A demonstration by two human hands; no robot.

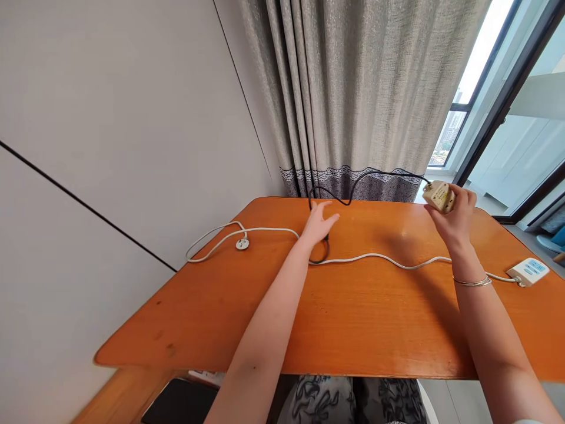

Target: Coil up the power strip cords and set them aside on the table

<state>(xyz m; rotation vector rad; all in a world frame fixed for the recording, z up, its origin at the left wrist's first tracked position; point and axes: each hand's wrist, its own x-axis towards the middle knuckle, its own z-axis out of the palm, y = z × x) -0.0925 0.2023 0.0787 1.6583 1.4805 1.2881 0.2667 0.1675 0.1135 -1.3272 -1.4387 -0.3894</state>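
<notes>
Raised above the far right part of the table, my right hand (459, 215) is closed around a cream-coloured power strip (439, 196) with slots in its end. From that strip a black cord (375, 172) runs left in loose bends towards my left hand (318, 225). The left hand reaches over the table with thumb and fingers apart, at the black cord; whether it touches the cord I cannot tell. Across the table lies a white cord (366, 256), with a round-faced plug (242, 244) at its left end and a white power strip (528, 271) at its right end.
The orange-brown wooden table (375, 318) fills the space before me. Behind it hang grey curtains (353, 88), with a window at the right. A pale wall (110, 118) borders the left side. Below the near edge lies a dark flat object (179, 403).
</notes>
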